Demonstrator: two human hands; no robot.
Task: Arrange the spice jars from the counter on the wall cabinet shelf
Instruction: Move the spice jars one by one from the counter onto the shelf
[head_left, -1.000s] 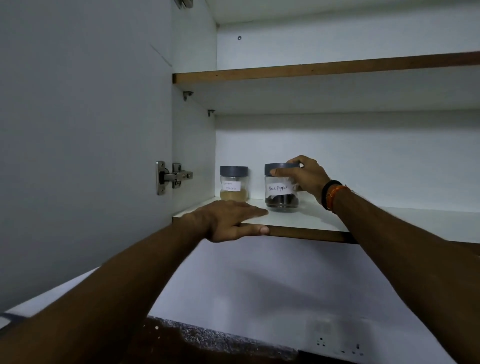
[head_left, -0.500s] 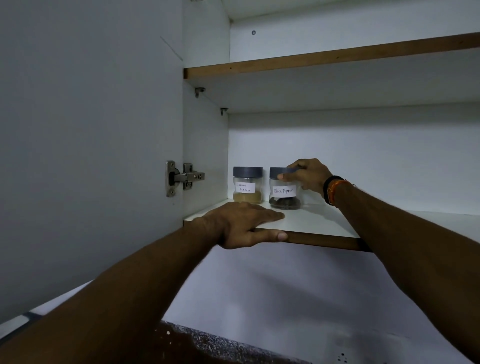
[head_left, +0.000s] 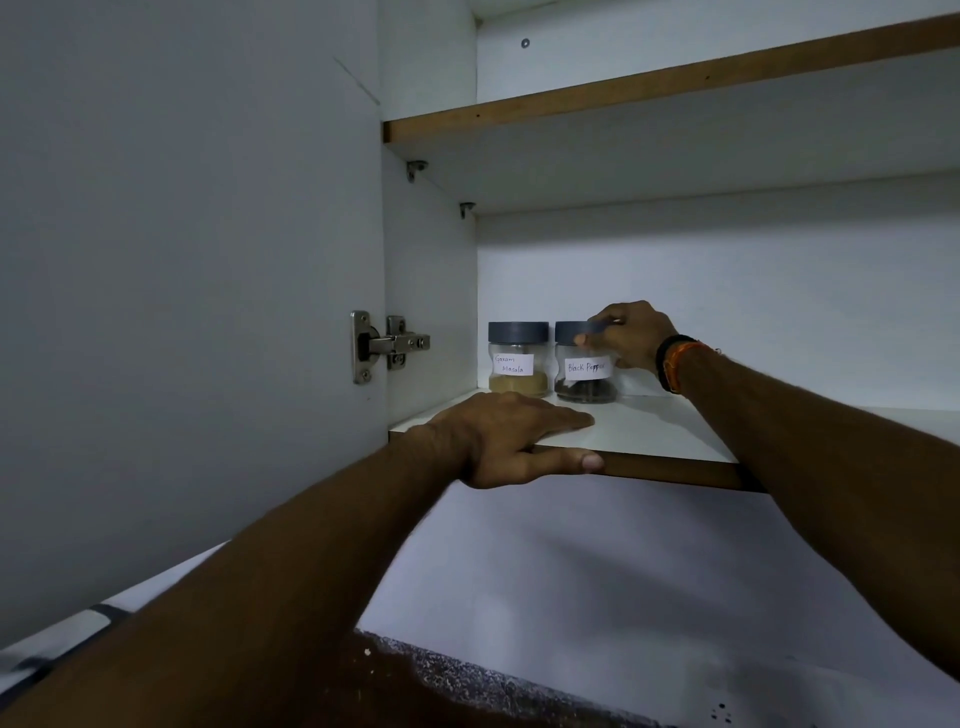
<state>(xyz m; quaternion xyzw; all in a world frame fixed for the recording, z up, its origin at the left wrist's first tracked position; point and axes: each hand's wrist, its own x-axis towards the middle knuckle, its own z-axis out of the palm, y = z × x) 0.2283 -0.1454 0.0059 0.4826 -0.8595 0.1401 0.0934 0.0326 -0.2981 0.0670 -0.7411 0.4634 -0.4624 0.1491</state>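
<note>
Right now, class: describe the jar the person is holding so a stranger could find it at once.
Look at the lower cabinet shelf, back left corner, where two grey-lidded jars stand. It is the right-hand one, gripped at the lid by the right hand. It holds dark spice and is labelled Black Pepper, unlike its tan neighbour.

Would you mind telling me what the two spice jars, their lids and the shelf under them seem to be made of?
Garam Masala jar and Black Pepper jar: clear glass or hard plastic, since the contents show through; which one is unclear. Lids: matte grey, likely plastic. Shelf: white laminated board, its bare brown front edge suggesting particleboard or wood.
</note>
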